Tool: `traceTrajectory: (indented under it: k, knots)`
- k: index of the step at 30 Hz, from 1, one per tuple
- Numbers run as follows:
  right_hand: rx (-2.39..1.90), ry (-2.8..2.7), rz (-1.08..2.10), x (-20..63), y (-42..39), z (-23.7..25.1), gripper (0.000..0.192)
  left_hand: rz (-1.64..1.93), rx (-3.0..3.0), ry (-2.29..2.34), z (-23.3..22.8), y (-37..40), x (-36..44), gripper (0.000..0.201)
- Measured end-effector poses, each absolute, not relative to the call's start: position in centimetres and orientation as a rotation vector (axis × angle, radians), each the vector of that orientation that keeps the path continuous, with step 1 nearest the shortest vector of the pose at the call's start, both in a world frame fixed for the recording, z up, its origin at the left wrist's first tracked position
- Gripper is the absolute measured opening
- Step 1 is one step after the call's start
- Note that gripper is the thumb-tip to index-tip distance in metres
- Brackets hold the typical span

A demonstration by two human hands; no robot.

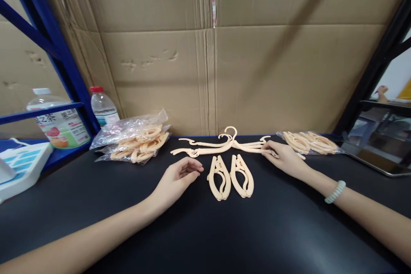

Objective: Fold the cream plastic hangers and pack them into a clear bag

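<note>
left hand [178, 177] — open, resting on table [205, 231] | right hand [284, 158] — open, fingertips touching unfolded hangers [221, 145] | folded hangers [230, 176] between hands

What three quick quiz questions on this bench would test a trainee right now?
1. True or false: the right hand touches the unfolded hangers.
2. How many folded hangers lie between the hands?
3. Which side of the black table has the bottles: A near the left hand, B near the right hand?

Key: 1 true, its fingertips rest on an arm of them. 2 two, side by side. 3 A, the capped bottle and the large labelled one stand at the left, behind the bagged hangers.
</note>
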State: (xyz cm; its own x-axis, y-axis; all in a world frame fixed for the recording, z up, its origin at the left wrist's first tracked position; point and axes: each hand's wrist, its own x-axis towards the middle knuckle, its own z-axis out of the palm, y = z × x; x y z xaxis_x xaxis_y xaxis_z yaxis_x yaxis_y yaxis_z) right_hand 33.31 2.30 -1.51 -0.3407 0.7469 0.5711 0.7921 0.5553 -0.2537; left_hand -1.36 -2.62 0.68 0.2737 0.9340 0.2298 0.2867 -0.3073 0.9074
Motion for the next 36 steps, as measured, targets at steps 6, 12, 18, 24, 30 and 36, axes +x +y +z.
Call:
traceTrajectory:
  k: [6,12,18,24,30,36]
  knots:
    - [-1.214,-2.011,-0.001,33.6,2.4,-1.4,0.011,1.055,1.746,1.113,0.6,-2.6,-1.6,0.019]
    - [-1.213,-1.931,0.043,33.6,1.9,-1.4,0.022,1.077,1.564,1.225,1.0,-2.3,-1.8,0.040]
    - [-1.180,-1.989,0.048,32.5,0.5,-0.6,0.020,1.174,1.295,1.172,0.9,-2.0,-1.8,0.055]
    - [-1.103,-2.156,0.001,31.2,-0.9,0.0,0.017,1.144,1.569,1.129,0.4,-2.2,-1.7,0.066]
    - [-1.029,-2.211,0.022,30.3,-1.5,0.0,0.016,1.015,1.811,1.069,0.6,-2.3,-1.7,0.047]
    - [-0.997,-2.180,-0.392,30.9,-1.4,0.1,0.022,1.077,1.811,1.123,1.0,-2.5,-1.6,0.035]
